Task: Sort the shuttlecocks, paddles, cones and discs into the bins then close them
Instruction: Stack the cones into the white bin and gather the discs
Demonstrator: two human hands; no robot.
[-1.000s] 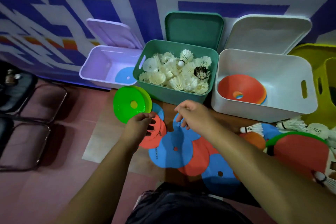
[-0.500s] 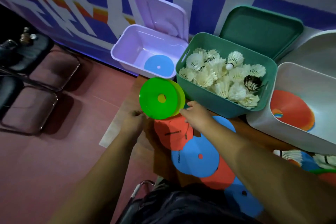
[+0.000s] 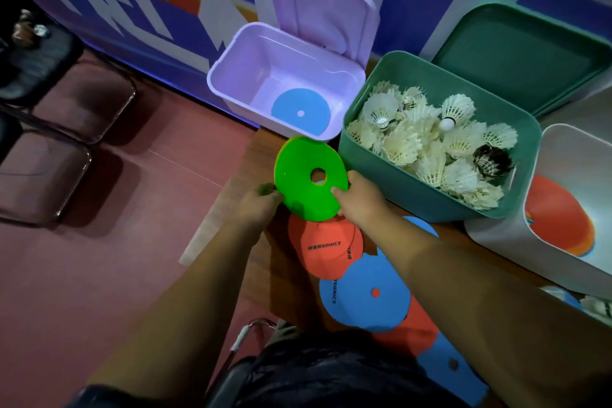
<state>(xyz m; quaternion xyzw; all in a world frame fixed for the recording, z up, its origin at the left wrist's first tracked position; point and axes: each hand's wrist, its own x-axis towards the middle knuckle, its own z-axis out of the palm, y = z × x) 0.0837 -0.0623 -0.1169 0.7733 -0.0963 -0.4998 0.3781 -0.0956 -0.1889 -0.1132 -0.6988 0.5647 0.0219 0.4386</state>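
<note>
Between both hands, just in front of the purple bin (image 3: pixel 231 83), we see a green disc (image 3: pixel 306 182) held off the table (image 3: pixel 241 172), tilted with its face and centre hole toward the camera. A yellower rim shows behind its top edge. The left hand (image 3: pixel 256 205) grips the disc's left rim, fingers curled round it. The right hand (image 3: pixel 359 200) pinches the right side: thumb on the face, other fingers hidden behind.

The disc hangs above the orange discs (image 3: pixel 323 245) lying on the table, just beside the green bin (image 3: pixel 414 189). Blue discs (image 3: pixel 367 295) overlap the orange ones nearer us.

The purple bin is open, its purple lid (image 3: pixel 318 10) upright against the wall, with one light blue disc (image 3: pixel 299 111) flat on its floor. The green bin is full of shuttlecocks (image 3: pixel 430 139), mostly white with one dark, and the green lid (image 3: pixel 516 56) leans behind it. The white bin (image 3: pixel 496 242) at the right holds orange cones (image 3: pixel 559 219). Dark chairs (image 3: pixel 66 142) stand on the floor well to the left.
</note>
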